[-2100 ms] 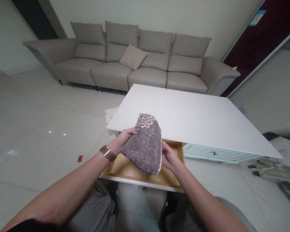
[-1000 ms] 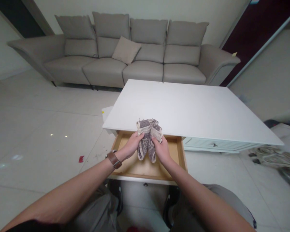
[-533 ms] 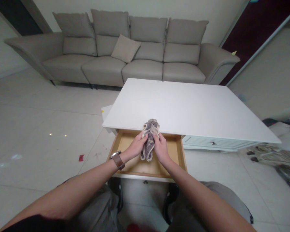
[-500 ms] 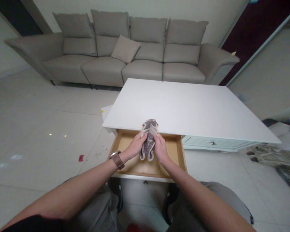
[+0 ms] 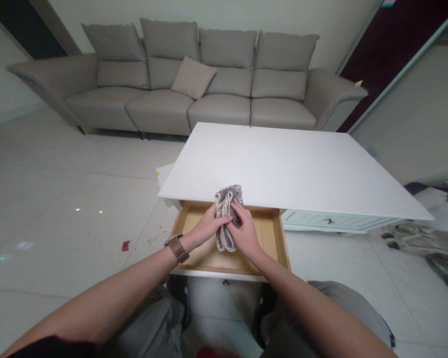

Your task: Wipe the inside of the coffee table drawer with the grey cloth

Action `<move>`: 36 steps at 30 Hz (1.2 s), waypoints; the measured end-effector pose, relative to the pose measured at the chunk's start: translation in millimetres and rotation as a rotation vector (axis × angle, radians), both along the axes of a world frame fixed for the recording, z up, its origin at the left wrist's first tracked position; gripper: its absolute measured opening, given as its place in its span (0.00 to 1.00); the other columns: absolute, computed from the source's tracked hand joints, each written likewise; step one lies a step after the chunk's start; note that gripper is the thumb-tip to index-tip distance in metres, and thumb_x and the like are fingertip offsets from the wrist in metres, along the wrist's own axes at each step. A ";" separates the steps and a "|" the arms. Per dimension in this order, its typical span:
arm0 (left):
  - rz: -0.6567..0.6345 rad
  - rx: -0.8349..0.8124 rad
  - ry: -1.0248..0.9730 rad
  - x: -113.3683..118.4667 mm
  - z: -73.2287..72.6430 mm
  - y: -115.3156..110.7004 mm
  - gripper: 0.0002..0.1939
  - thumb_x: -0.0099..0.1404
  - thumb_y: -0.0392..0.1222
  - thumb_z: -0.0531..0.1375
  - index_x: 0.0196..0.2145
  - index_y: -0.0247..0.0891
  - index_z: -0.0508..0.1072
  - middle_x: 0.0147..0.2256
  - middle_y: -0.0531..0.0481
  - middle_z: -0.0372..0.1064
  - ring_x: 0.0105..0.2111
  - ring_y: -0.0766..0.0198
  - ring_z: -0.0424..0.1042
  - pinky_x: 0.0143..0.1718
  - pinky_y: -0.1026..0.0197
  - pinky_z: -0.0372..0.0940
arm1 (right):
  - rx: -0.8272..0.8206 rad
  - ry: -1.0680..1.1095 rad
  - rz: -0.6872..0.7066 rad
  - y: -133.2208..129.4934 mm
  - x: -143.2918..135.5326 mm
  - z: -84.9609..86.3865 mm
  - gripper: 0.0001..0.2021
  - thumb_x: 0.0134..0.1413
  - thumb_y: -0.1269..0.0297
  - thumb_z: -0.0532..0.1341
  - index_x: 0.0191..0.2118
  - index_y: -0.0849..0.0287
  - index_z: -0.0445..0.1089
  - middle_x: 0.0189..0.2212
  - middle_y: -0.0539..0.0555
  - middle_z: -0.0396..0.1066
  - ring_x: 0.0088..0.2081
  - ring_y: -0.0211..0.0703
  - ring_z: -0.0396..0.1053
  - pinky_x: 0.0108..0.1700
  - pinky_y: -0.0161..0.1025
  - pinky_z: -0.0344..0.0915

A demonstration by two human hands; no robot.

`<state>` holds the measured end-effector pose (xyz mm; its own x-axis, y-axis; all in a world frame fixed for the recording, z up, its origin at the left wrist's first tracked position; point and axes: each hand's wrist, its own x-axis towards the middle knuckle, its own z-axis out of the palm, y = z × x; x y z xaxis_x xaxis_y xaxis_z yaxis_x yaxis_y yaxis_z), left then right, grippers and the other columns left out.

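White table (image 5: 294, 169), open drawer (image 5: 272, 233) below. We're gripping the bunched cloth (image 5: 226, 219) between left hand (image 5: 209, 227) and right hand (image 5: 244, 231), over the drawer, long axis vertical, looped end up.

The left hand (image 5: 208, 227) and the right hand (image 5: 242, 231) meet over an open wooden drawer (image 5: 272, 238), both gripping a bunched grey cloth (image 5: 226, 219) with a pale patterned edge. The cloth is folded narrow and stands upright between the 2 hands, its top rising just past the front edge of the white desk (image 5: 283, 169), its lower end hanging above the drawer floor. A brown watch (image 5: 176, 247) sits on the left wrist. Beyond the desk stands a beige sofa (image 5: 194, 84) with 1 loose cushion (image 5: 193, 77). A small red scrap (image 5: 125, 245) lies on the tiled floor (image 5: 59, 189).
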<state>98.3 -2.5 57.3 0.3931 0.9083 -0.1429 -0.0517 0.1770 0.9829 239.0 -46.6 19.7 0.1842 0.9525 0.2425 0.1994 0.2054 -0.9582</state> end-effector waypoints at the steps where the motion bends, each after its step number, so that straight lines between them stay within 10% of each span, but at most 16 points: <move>1: 0.022 -0.002 0.007 -0.1 0.5 0.8 0.27 0.58 0.41 0.67 0.56 0.36 0.74 0.55 0.43 0.75 0.58 0.45 0.70 0.64 0.48 0.60 | -0.007 0.018 -0.010 0.0 0.0 0.4 0.24 0.56 0.63 0.66 0.59 0.45 0.74 0.64 0.53 0.68 0.64 0.52 0.63 0.68 0.56 0.55; 11: -0.168 -0.045 -0.068 -4.6 -12.4 0.6 0.31 0.65 0.60 0.65 0.59 0.40 0.73 0.58 0.42 0.72 0.61 0.48 0.67 0.66 0.49 0.57 | -0.028 0.058 -0.124 2.3 6.1 8.3 0.14 0.62 0.57 0.62 0.50 0.49 0.80 0.47 0.53 0.79 0.48 0.51 0.72 0.58 0.49 0.64; 21: -0.014 -0.279 -0.209 11.6 -22.2 3.6 0.27 0.61 0.60 0.66 0.50 0.37 0.76 0.49 0.42 0.78 0.52 0.47 0.74 0.54 0.49 0.69 | 0.072 0.062 -0.213 2.7 7.5 21.5 0.13 0.65 0.58 0.59 0.42 0.53 0.81 0.43 0.55 0.76 0.48 0.49 0.70 0.57 0.46 0.63; 36: -0.037 -0.037 -0.098 12.2 -17.4 4.6 0.28 0.63 0.61 0.64 0.49 0.35 0.77 0.48 0.42 0.79 0.55 0.46 0.71 0.61 0.48 0.62 | 0.022 -0.088 -0.131 2.5 2.3 18.4 0.16 0.61 0.61 0.61 0.53 0.49 0.79 0.48 0.56 0.70 0.53 0.52 0.66 0.62 0.50 0.60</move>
<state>110.5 2.2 39.9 0.4400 0.8878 -0.1349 -0.1399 0.2161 0.9663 241.3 -44.1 38.1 0.2840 0.9160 0.2835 0.3086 0.1926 -0.9315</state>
